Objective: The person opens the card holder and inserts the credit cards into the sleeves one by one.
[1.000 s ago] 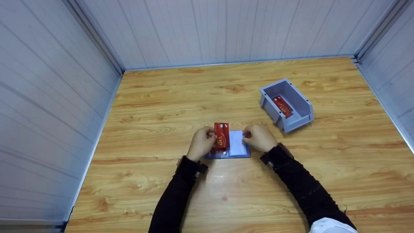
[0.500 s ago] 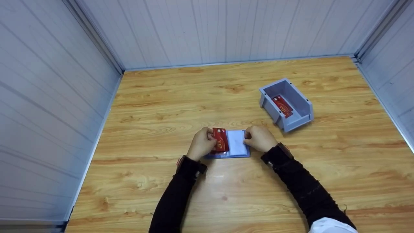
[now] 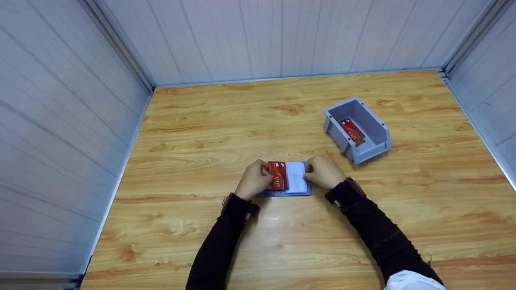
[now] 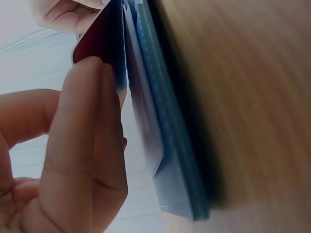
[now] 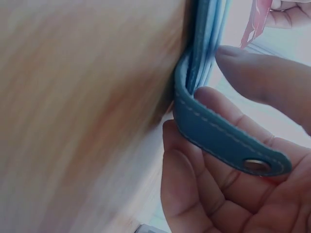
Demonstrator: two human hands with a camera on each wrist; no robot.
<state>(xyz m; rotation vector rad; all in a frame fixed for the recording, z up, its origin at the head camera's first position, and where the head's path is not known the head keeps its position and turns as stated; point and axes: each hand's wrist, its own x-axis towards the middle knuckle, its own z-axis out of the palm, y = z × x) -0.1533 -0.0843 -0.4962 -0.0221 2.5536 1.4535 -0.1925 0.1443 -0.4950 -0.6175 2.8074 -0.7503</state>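
A blue card holder (image 3: 290, 194) lies open on the table, its clear plastic sleeves (image 3: 296, 179) turned up on the right side. My left hand (image 3: 254, 178) pinches a red VIP card (image 3: 278, 176) by its left edge, just above the holder's left side. In the left wrist view the card (image 4: 97, 41) leans at an angle to the sleeves. My right hand (image 3: 325, 172) grips the holder's right edge, thumb against the sleeves. The right wrist view shows the holder's stitched strap (image 5: 218, 127) with a metal snap, lying across the curled fingers.
At the right back of the wood-grained table stands a grey plastic bin (image 3: 373, 152). More red VIP cards (image 3: 352, 132) lie inside it. Pale panel walls (image 3: 282, 40) enclose the table at the back and both sides.
My left hand has lowered the red card toward me, down over the holder, and then shifted it slightly right. The right hand has stayed almost still at the holder's edge.
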